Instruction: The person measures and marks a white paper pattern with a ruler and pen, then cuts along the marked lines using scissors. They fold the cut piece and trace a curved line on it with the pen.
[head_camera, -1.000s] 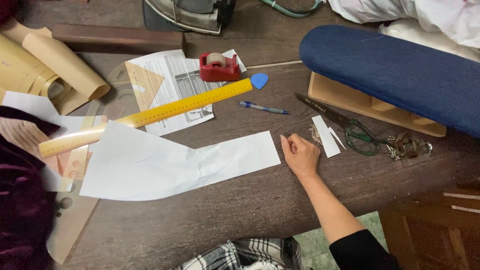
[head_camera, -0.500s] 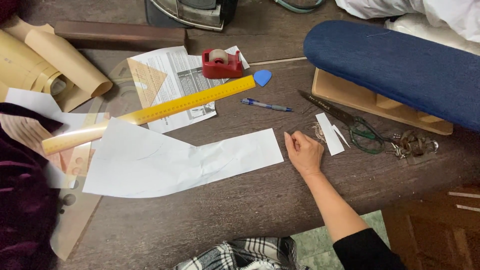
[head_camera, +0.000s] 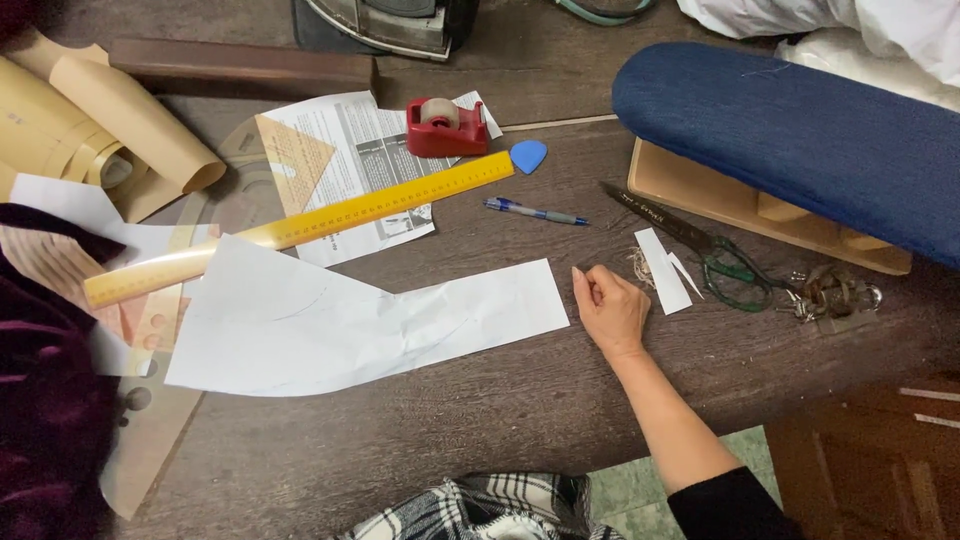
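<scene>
- the right hand (head_camera: 612, 310) rests on the dark wooden table (head_camera: 480, 430), forearm running in from the lower right, black sleeve at the elbow end.
- its fingers are curled in together toward the palm; whether they pinch anything i cannot tell.
- the hand sits just beside the right end of a long white cut paper (head_camera: 350, 325), which lies flat in the middle of the table.
- just right of the hand lies a small white paper strip (head_camera: 662, 270), then scissors (head_camera: 700, 245) with green handles.
- the left hand is out of view.
- a yellow ruler (head_camera: 300, 228) lies slantwise above the paper, its right end near a blue pen (head_camera: 535, 211) and a red tape dispenser (head_camera: 446, 127) holding a roll of tape.
- a blue padded board (head_camera: 800, 140) stands at upper right.
</scene>
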